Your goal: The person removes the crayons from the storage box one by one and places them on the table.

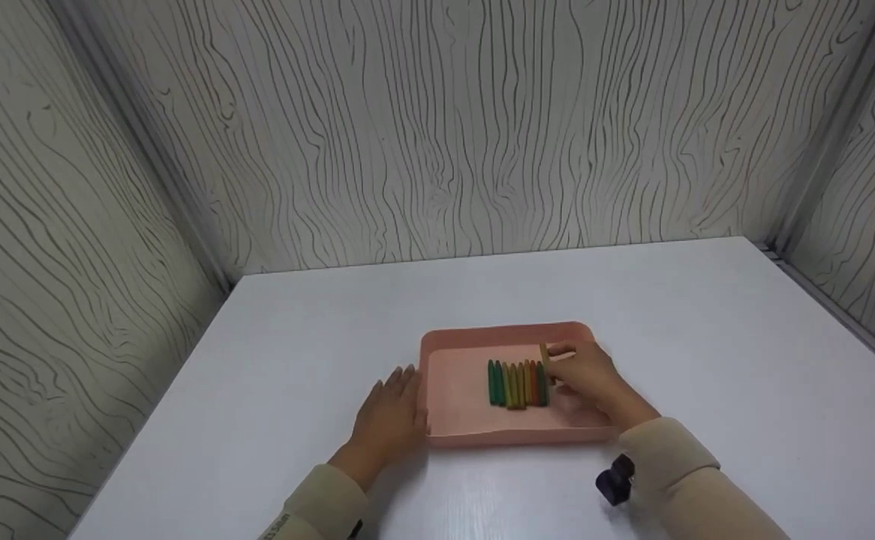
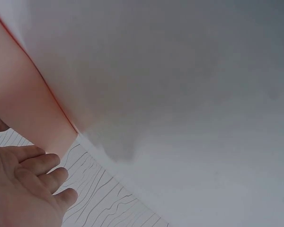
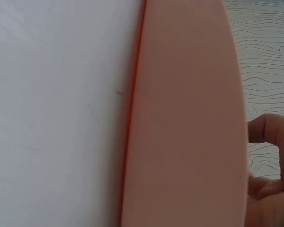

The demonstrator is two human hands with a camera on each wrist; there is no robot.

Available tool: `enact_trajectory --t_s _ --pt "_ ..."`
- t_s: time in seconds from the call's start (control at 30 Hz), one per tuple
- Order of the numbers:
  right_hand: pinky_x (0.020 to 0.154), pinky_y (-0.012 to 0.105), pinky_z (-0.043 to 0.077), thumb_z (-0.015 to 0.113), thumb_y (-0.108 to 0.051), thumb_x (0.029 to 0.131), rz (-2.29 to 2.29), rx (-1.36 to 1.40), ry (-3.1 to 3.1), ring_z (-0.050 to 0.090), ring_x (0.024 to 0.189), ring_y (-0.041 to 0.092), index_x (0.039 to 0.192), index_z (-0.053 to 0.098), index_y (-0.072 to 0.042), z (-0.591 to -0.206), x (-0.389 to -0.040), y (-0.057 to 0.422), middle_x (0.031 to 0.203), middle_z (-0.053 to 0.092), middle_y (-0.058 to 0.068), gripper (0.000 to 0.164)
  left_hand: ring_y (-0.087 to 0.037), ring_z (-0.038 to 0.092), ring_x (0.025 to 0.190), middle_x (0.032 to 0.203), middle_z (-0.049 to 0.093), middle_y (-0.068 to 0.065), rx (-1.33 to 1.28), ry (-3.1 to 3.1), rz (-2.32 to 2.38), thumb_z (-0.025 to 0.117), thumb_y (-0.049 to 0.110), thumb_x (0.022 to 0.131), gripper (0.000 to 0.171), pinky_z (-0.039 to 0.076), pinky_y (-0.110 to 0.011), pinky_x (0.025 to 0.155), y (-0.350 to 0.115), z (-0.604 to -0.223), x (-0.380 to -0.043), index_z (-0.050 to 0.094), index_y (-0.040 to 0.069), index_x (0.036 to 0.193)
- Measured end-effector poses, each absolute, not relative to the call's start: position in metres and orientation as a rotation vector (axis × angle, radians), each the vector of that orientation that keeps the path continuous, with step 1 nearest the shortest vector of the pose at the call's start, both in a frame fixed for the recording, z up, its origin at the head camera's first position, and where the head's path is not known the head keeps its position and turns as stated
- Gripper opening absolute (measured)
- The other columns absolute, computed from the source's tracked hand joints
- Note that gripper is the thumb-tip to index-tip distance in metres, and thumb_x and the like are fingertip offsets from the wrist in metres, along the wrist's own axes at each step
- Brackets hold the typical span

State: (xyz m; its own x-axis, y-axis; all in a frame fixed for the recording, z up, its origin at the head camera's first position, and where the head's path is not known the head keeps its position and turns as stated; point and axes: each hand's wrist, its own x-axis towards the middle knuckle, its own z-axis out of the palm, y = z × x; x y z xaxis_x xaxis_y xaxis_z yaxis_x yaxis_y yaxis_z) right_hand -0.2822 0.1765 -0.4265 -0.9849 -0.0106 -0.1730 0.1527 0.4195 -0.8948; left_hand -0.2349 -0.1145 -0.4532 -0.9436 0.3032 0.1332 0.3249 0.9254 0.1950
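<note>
Head view: inside a pink tray (image 1: 452,390), a side-by-side row of coloured sticks (image 1: 514,385); at the row's one o'clock — pinched in the right hand (image 1: 589,375) — a yellowish stick (image 1: 544,352). At the tray's nine o'clock, the left hand (image 1: 389,412), fingers extended, along its side. Probably best: keep the tray steady, pinch lightly, hold the stick parallel to its neighbours.

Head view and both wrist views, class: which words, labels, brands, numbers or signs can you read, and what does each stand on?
Left sleeve: small dark lettering, cut off by the picture's edge; possibly "Silun", but too small and blurred to be sure.
Crayons: no lettering can be made out at this size.
Pink tray: none on the parts that show.
Wrist views: none.
</note>
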Motion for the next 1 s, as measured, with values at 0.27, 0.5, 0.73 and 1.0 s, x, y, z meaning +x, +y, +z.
enact_trajectory --t_s 0.27,0.5,0.73,1.0 --pt "0.074 0.035 0.056 0.059 -0.006 0.086 -1.678 0.035 2.479 0.064 0.091 0.027 0.128 0.05 0.006 -0.409 -0.283 0.19 0.107 0.058 0.02 0.045 -0.031 0.031 0.137 0.147 0.038 -0.015 -0.498 -2.988 -0.31 0.045 0.025 0.098 0.053 0.025 -0.049 0.11 -0.113 -0.451 -0.232 0.039 -0.003 0.142" --pt "0.078 0.037 0.055 0.063 -0.017 0.09 -1.71 0.017 2.482 0.062 0.087 0.02 0.131 0.048 0.005 -0.399 -0.283 0.207 0.105 0.057 0.017 0.049 -0.033 0.033 0.136 0.146 0.04 -0.016 -0.513 -2.97 -0.294 0.045 0.023 0.098 0.051 0.027 -0.05 0.109 -0.115 -0.45 -0.232 0.04 -0.004 0.141" --pt "0.079 0.036 0.055 0.062 -0.016 0.09 -1.671 -0.005 2.503 0.063 0.089 0.02 0.134 0.044 0.007 -0.392 -0.281 0.231 0.106 0.061 0.019 0.053 -0.033 0.032 0.136 0.146 0.039 -0.017 -0.502 -2.975 -0.316 0.045 0.024 0.098 0.052 0.026 -0.05 0.109 -0.114 -0.45 -0.232 0.04 -0.005 0.141" --pt "0.078 0.036 0.055 0.059 -0.009 0.088 -1.603 0.009 2.555 0.063 0.092 0.023 0.134 0.043 0.008 -0.402 -0.277 0.259 0.108 0.06 0.023 0.051 -0.034 0.034 0.135 0.145 0.04 -0.017 -0.519 -2.966 -0.299 0.045 0.023 0.098 0.051 0.028 -0.05 0.108 -0.115 -0.452 -0.232 0.041 -0.006 0.14"
